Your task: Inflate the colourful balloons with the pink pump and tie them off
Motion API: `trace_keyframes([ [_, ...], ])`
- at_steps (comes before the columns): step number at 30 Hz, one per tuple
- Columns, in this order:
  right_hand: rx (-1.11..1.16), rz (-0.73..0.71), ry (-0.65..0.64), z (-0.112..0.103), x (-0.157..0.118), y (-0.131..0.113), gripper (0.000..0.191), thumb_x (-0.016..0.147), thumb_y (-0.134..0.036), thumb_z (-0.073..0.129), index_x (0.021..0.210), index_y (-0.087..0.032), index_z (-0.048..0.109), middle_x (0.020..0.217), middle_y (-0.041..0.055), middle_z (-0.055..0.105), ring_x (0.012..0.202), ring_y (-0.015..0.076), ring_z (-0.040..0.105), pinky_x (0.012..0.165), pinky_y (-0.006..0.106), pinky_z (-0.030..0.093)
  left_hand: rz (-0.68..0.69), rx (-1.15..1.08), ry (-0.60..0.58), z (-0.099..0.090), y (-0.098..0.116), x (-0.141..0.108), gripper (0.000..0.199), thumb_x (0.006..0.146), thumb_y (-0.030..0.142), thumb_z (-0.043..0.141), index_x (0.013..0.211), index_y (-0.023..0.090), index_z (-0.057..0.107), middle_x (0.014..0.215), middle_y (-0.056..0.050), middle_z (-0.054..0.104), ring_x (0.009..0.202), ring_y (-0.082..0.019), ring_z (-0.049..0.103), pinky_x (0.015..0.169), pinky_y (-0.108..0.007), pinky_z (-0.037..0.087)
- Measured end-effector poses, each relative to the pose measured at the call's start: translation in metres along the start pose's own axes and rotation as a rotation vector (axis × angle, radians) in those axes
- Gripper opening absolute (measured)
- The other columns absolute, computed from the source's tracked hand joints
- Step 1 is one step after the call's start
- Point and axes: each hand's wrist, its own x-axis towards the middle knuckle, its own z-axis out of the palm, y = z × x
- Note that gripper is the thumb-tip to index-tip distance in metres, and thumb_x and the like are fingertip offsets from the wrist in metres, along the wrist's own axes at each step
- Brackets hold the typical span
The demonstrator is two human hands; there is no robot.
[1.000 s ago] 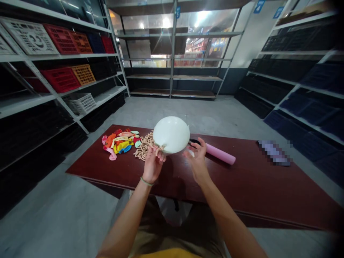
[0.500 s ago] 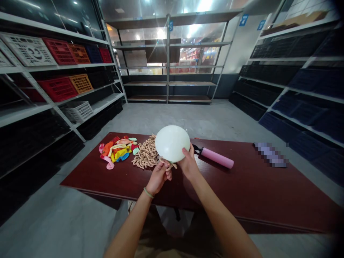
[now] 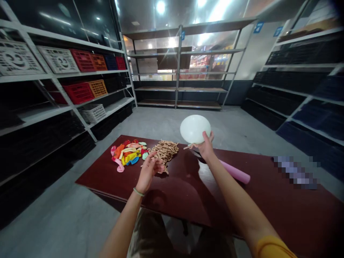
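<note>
Holding white balloon (image 3: 195,129) aloft w/ R hand (image 3: 206,145), above table (image 3: 185,193); L hand (image 3: 150,170) empty, half-open, nr tan cord pile (image 3: 165,150).

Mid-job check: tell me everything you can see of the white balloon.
The white balloon is inflated, rounded and slightly oval, its smooth, rubbery-looking skin catching a soft shine. It is held up off the table, broad side to the camera, seen against the floor beyond the far edge. The right hand holds it at the lower right, thumb on the skin. A thin tan strand shows at its underside; the neck cannot be made out. The left hand is apart from it.
</note>
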Motion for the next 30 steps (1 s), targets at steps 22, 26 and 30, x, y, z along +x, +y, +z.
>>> trace_keyframes([
  [22, -0.693, -0.246, -0.377, 0.091, -0.028, 0.107, 0.036, 0.082, -0.042, 0.060, 0.108, -0.018, 0.064, 0.105, 0.0101, 0.069, 0.097, 0.0226, 0.065, 0.092, 0.042, 0.050, 0.244, 0.640, 0.702, -0.171, 0.024, 0.007, 0.031, 0.086, 0.039, 0.058, 0.106, 0.017, 0.066, 0.082, -0.006, 0.068, 0.069, -0.017, 0.065, 0.061, -0.026, 0.051],
  [26, -0.746, -0.225, -0.703, 0.145, -0.078, 0.150, 0.025, 0.088, -0.033, 0.055, 0.108, -0.021, 0.065, 0.107, 0.0079, 0.070, 0.095, 0.0196, 0.066, 0.087, 0.036, 0.052, 0.249, 0.727, 0.698, -0.195, 0.027, -0.002, 0.032, 0.087, 0.036, 0.057, 0.111, 0.017, 0.065, 0.094, -0.009, 0.071, 0.074, -0.018, 0.067, 0.068, -0.029, 0.054],
  [30, -0.845, -0.217, -0.916, 0.189, -0.132, 0.190, 0.019, 0.089, -0.025, 0.054, 0.105, -0.021, 0.065, 0.106, 0.0060, 0.071, 0.094, 0.0179, 0.066, 0.087, 0.032, 0.050, 0.246, 0.950, 0.680, -0.213, 0.032, -0.009, 0.022, 0.083, 0.027, 0.061, 0.103, 0.019, 0.069, 0.102, -0.009, 0.070, 0.082, -0.018, 0.067, 0.077, -0.032, 0.054],
])
